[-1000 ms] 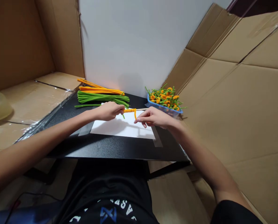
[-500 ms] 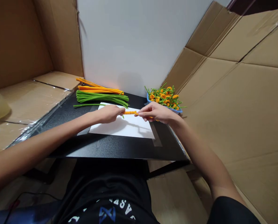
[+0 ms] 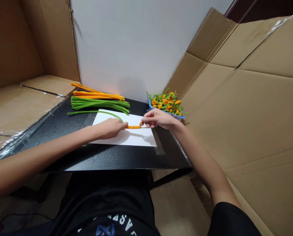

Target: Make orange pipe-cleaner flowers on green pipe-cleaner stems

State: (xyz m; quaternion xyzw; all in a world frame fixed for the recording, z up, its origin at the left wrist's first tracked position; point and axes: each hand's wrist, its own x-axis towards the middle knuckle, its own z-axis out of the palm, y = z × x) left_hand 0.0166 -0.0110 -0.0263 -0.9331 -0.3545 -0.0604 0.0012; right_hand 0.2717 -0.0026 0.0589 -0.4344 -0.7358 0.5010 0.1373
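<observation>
"Where's the fuzzy orange stem (image 3: 133, 127)?"
"Coiled above the white paper (image 3: 126, 140)! Left hand (image 3: 112, 128) pinching one end, right hand (image 3: 157, 118) gripping the loose tail (image 3: 140, 124), near the blue basket (image 3: 150, 104)!"

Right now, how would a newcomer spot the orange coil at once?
Find the black table, then the white sheet on it. Over the sheet, between the left hand and the right hand, is the coil. Unlike the straight orange strips farther back, it is wound into a tight, ridged row.
</observation>
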